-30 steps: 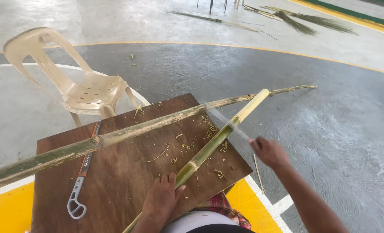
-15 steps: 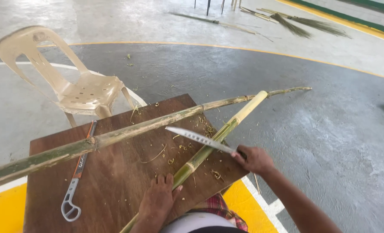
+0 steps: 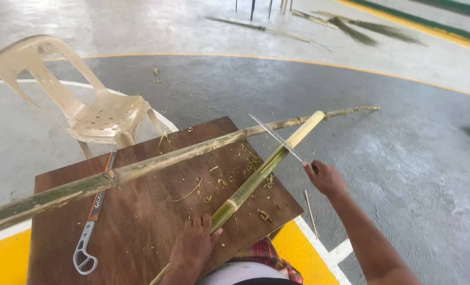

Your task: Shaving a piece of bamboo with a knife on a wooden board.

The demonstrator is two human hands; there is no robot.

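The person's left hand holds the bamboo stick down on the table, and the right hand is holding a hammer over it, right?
Not quite. The head view shows the right hand holding a long knife, not a hammer, with its blade across the bamboo stick. The rest is right: the left hand holds the stick down on the table.

Brown wooden table (image 3: 140, 232), long bamboo pole (image 3: 182, 154) across it, hand saw (image 3: 93, 214), scattered bamboo shavings (image 3: 222, 182)
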